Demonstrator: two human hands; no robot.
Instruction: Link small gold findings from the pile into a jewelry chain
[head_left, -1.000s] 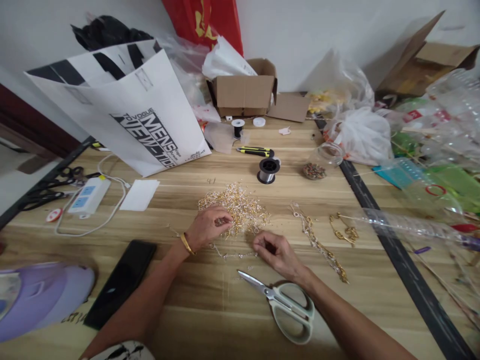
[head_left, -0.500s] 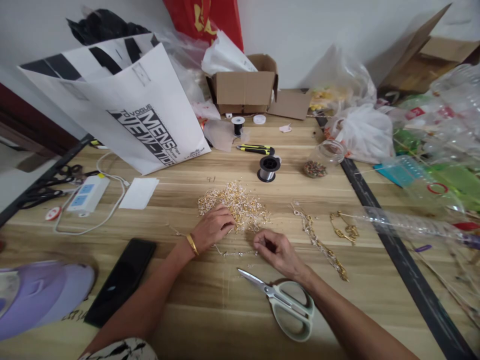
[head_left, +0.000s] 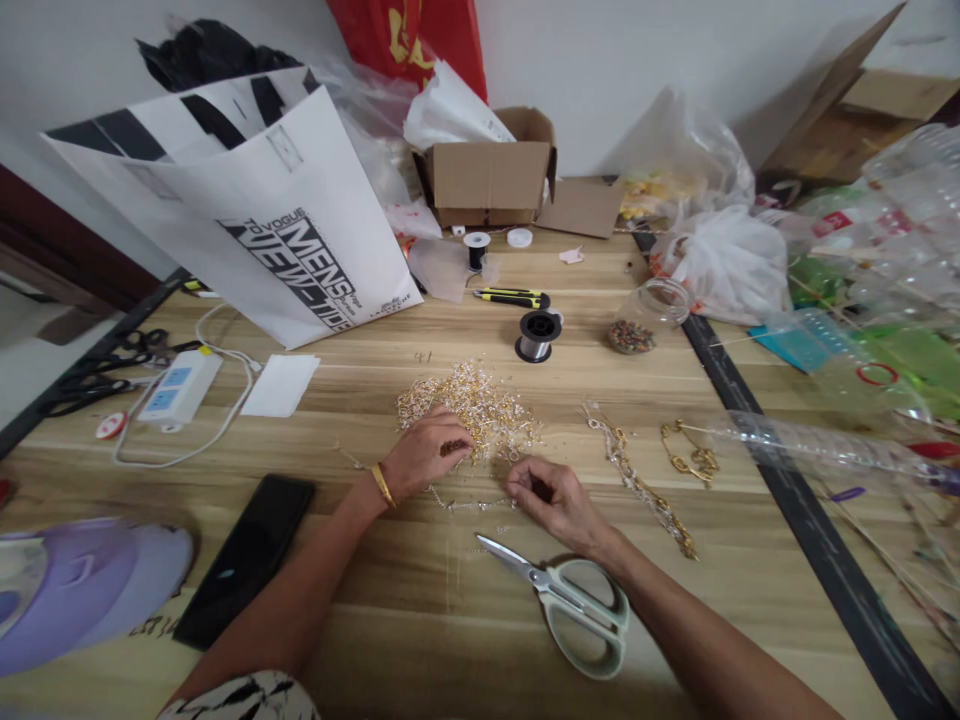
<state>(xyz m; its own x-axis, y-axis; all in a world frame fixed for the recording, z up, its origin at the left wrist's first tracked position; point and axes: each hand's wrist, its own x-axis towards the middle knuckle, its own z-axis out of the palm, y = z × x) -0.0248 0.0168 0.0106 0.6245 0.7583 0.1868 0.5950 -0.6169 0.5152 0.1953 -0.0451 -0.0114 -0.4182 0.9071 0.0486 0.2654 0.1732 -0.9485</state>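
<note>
My left hand (head_left: 429, 452), with a gold band at its wrist, rests on the near edge of a pile of small gold and silvery jewellery pieces (head_left: 480, 395). Its fingers are bent together over the pieces; whatever they pinch is hidden. To the right, my right hand (head_left: 553, 500) is closed in a pinch near the table. A thin silvery beaded chain (head_left: 469, 506) runs along the wood from beneath my left hand to the right fingertips. Scissors with pale green handles (head_left: 555, 605) lie just below my right hand, blades pointing left.
Gold and silver chains (head_left: 637, 480) lie on the right. Behind the pile are a wire spool (head_left: 534, 336), a yellow-black utility knife (head_left: 511, 298) and a jar of beads (head_left: 634, 335). A phone (head_left: 244, 560) and a power strip (head_left: 178, 388) are at left; plastic bottles (head_left: 885, 230) crowd the right.
Both hands stay almost in place. The left fingers have shifted slightly, and a brown patch now shows between them. The view has moved very slightly.
</note>
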